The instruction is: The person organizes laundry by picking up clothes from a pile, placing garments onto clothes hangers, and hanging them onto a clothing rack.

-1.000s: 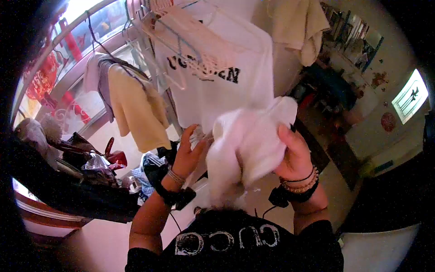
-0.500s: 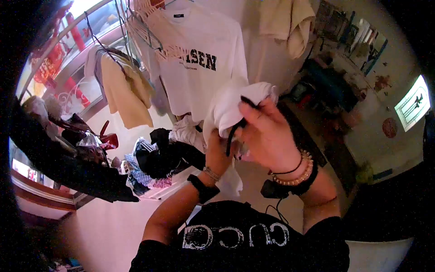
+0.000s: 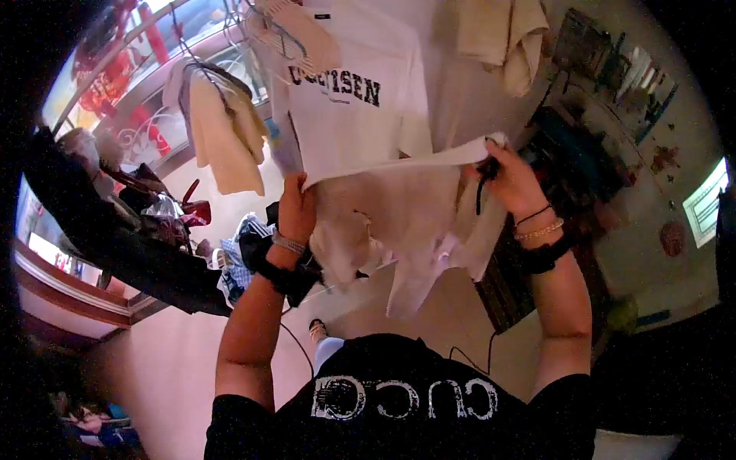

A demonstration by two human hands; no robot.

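Observation:
A white garment (image 3: 391, 199) is stretched between my two hands, its upper edge pulled nearly straight and the rest hanging in loose folds; its exact kind I cannot make out. My left hand (image 3: 295, 211) pinches its left corner. At the right end, my right hand (image 3: 512, 178) grips the same edge. A thin black strip (image 3: 482, 188) dangles by my right fingers. Just behind the garment hangs a white printed T-shirt (image 3: 345, 100).
Pink hangers (image 3: 295, 34) and beige clothes (image 3: 222, 138) hang from a rail at upper left. Below them lies a pile of clothes (image 3: 244, 249). A cream cloth (image 3: 502, 38) hangs at upper right. Dark cables (image 3: 295, 337) trail near my foot.
My hands have moved apart, left and right. The white garment, bunched between them before, is spread out and hangs down.

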